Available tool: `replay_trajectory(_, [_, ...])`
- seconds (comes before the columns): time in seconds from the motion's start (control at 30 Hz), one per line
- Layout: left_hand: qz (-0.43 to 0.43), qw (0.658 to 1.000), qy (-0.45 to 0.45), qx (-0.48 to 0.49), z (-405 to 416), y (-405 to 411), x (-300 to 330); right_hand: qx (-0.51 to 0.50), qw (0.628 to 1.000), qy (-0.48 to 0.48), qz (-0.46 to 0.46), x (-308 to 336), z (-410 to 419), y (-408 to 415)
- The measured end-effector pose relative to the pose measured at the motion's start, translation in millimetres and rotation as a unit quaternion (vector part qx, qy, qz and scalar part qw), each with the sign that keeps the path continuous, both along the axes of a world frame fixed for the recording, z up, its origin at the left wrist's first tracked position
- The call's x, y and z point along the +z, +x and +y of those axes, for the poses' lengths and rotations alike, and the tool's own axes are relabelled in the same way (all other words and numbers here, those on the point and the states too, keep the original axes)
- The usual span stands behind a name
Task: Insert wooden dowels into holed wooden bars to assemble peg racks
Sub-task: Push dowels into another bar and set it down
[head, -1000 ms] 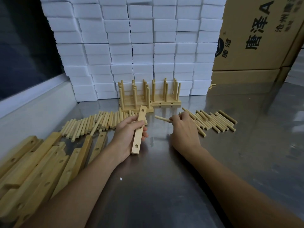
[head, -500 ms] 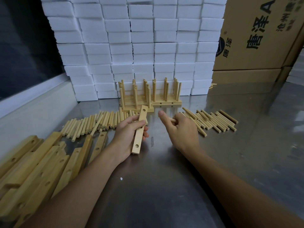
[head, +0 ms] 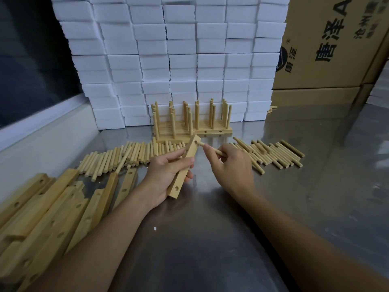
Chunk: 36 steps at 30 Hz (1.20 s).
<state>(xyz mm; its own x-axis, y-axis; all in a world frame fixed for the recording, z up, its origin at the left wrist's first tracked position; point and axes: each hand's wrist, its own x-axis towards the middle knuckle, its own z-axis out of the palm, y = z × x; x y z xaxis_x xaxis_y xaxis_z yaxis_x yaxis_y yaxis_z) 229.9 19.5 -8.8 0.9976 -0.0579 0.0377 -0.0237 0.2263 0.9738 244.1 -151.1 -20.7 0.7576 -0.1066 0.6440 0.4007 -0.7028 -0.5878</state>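
Note:
My left hand grips a holed wooden bar, tilted up and away, with one hole showing near its top and one near its bottom end. In my right hand a wooden dowel is pinched, and its tip touches the bar's right side near the top hole. Loose dowels lie in a left pile and a right pile. Spare holed bars are heaped at the lower left. Finished peg racks stand behind my hands.
The work surface is a steel table. A wall of white foam blocks rises behind the racks. Cardboard boxes stand at the back right. A dark window with a white sill runs along the left.
My right hand picked a dowel from the right pile and carried it left to the top of the bar. My left hand has tilted the bar a little more upright.

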Motion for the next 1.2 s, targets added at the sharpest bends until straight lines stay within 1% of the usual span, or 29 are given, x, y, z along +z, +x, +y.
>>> replay_trajectory(0.23, [-0.015, 1.0, 0.02, -0.012, 0.4, -0.2, -2.7, 0.021, 1.0, 0.002, -0.005, 0.1, 0.5, -1.9])
replay_trajectory(0.4, [-0.044, 0.998, 0.046, -0.003, -0.5, 2.3, -8.4, 0.031, 0.998, -0.056, -0.017, 1.4, 1.8, -6.4])
replay_trajectory(0.53, [-0.068, 0.995, 0.079, -0.002, -1.0, 3.1, -9.8, 0.03, 0.996, -0.078, -0.008, 2.7, 0.2, -7.1])
replay_trajectory(0.77, [-0.137, 0.971, 0.192, 0.046, -5.1, 2.1, -11.1, 0.016, 0.991, -0.135, 0.015, 4.3, -3.4, -10.7])
replay_trajectory(0.93, [-0.18, 0.94, 0.281, 0.074, 1.5, 6.6, -13.9, -0.007, 0.98, -0.195, 0.032, 3.9, 1.8, -14.6])
replay_trajectory(1.0, [-0.192, 0.931, 0.301, 0.078, 1.8, 7.0, -14.3, -0.016, 0.977, -0.21, 0.037, 3.4, 2.4, -14.9])
replay_trajectory(1.1, [-0.205, 0.922, 0.317, 0.084, 2.4, 6.8, -14.1, -0.012, 0.976, -0.21, 0.049, 2.7, 0.4, -14.2])
replay_trajectory(1.2, [-0.218, 0.911, 0.339, 0.087, 3.4, 5.5, -12.6, 0.027, 0.984, -0.158, 0.078, 1.9, 0.2, -11.6])
